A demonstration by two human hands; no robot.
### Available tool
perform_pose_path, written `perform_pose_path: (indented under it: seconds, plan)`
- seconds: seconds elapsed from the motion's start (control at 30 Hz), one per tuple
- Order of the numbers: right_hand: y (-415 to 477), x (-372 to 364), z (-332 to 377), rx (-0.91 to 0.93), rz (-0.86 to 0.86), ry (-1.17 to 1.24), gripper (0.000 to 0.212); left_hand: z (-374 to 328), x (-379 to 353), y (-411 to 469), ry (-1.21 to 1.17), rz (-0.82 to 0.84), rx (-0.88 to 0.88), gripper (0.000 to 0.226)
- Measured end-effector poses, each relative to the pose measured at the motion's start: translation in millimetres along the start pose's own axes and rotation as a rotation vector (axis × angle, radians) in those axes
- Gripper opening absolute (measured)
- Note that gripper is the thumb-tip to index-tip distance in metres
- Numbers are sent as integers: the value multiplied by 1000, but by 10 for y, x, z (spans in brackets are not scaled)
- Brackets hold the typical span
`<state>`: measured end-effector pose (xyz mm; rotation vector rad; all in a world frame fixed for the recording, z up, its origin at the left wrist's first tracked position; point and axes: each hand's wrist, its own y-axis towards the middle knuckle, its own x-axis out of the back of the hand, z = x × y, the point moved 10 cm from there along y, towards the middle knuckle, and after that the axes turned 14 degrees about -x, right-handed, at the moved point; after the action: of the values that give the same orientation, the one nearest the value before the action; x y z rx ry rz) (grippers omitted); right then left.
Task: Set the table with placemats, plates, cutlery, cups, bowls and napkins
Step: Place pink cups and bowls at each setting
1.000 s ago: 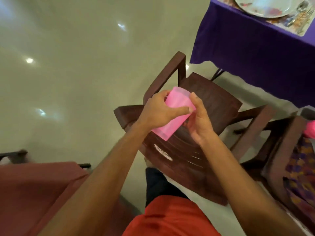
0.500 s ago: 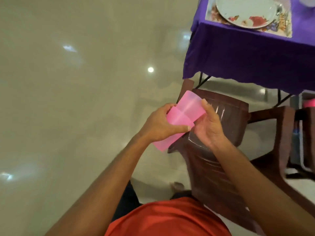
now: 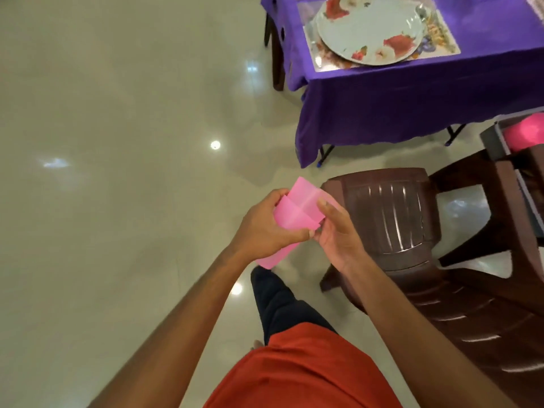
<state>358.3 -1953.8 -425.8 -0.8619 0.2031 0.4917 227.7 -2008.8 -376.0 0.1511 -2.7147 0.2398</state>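
Note:
I hold a stack of translucent pink plastic cups in front of me over the floor. My left hand grips the lower, outer cup around its side. My right hand holds the upper cup, its thumb against the cup's wall; that cup sticks partly out of the stack. At the top right stands the table with a purple cloth. On it lies a placemat carrying a white floral plate, with cutlery at the plate's right.
A dark brown plastic chair stands just right of my hands, another chair beyond it. Something pink lies on a surface at the right edge. Glossy beige floor spreads out to the left. My leg is below the cups.
The view has swung so the table sits closer and the chair lies to the right. The upper cup has slid farther out of the lower one between my hands.

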Motion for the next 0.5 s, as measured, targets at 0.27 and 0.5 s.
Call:
perform_pose_path:
  seconds: [0.27,0.5]
  plan:
    - [1221,-115,1224,33,-77,183,104,41,569,1763,-7,118,-32,84]
    - [1890,267,2595,187,-244,277,113,-224,867,3336,36,226,-116,87]
